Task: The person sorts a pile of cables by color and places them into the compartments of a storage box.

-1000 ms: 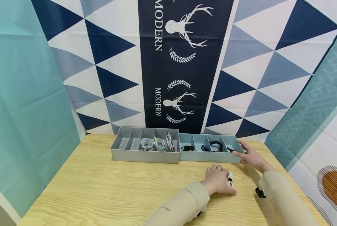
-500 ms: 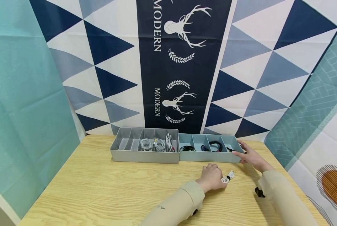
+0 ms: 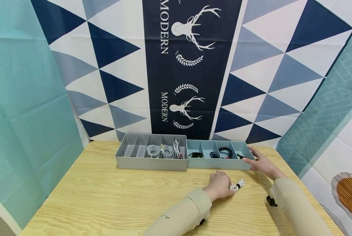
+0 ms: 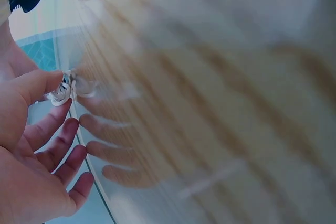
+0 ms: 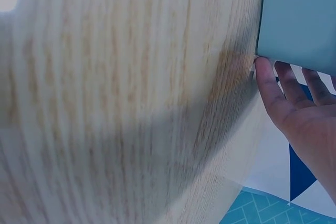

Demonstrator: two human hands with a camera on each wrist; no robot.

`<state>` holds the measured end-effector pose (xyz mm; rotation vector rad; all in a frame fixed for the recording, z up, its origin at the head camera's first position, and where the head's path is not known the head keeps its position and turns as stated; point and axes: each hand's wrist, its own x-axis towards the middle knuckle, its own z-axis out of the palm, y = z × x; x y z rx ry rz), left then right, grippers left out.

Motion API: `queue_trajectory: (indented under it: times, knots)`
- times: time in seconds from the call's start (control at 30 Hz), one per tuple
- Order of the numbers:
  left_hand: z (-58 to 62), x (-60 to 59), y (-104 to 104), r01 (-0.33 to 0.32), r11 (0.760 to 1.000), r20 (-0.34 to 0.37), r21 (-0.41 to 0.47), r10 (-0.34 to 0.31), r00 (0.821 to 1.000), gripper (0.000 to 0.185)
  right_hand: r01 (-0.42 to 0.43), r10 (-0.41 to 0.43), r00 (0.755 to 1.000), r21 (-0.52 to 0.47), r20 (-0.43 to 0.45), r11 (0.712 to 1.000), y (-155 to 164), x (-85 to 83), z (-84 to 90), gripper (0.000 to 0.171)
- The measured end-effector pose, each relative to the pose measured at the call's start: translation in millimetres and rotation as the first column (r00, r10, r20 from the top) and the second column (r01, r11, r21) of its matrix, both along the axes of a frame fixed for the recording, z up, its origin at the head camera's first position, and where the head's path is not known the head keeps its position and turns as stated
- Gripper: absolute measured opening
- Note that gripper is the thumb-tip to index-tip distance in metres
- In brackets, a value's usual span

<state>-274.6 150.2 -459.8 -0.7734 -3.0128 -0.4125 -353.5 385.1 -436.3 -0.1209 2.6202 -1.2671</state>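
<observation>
Left hand (image 3: 220, 185) pinches the coiled white cable (image 3: 236, 186) off the table (image 3: 105, 196), right hand (image 3: 260, 163) flat-fingered against the blue tray (image 3: 217, 163) at two o'clock; next, I'd judge, a lift toward a compartment.

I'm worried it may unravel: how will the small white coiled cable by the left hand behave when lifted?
The white cable is wound tight and bound by a dark tie, so it will probably lift as one bundle. It looks light. The loose plug end may dangle, and it seems unlikely to roll.
</observation>
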Motion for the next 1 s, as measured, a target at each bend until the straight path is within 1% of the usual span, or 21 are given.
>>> queue_trajectory:
  times: [0.17, 0.3, 0.6, 0.9, 1.0]
  knots:
    - [1.8, 6.8, -2, 0.011, 1.000, 0.008, 0.008, -0.011, 1.000, 0.023, 0.003, -0.003, 1.000, -0.002, -0.008, 1.000, -1, 2.2, -0.8, 0.090]
    - [1.8, 9.8, -3, 0.017, 1.000, -0.006, 0.023, -0.017, 1.000, 0.021, 0.010, -0.010, 1.000, 0.004, -0.013, 1.000, -2, 3.3, -0.4, 0.090]
    - [3.9, 9.9, -13, 0.007, 0.994, -0.047, 0.107, -0.002, 0.999, 0.017, -0.006, 0.006, 0.999, 0.018, -0.045, 1.000, -1, 2.0, -0.9, 0.088]
    - [5.2, 8.2, -29, 0.015, 0.981, -0.033, 0.195, -0.008, 0.999, 0.013, 0.000, 0.001, 0.999, 0.025, -0.040, 1.000, -1, 2.1, 0.3, 0.088]
    - [7.8, 8.0, -33, 0.010, 0.977, -0.027, 0.213, -0.004, 1.000, 0.011, -0.001, 0.002, 0.999, 0.018, -0.040, 1.000, -1, 2.1, 0.3, 0.087]
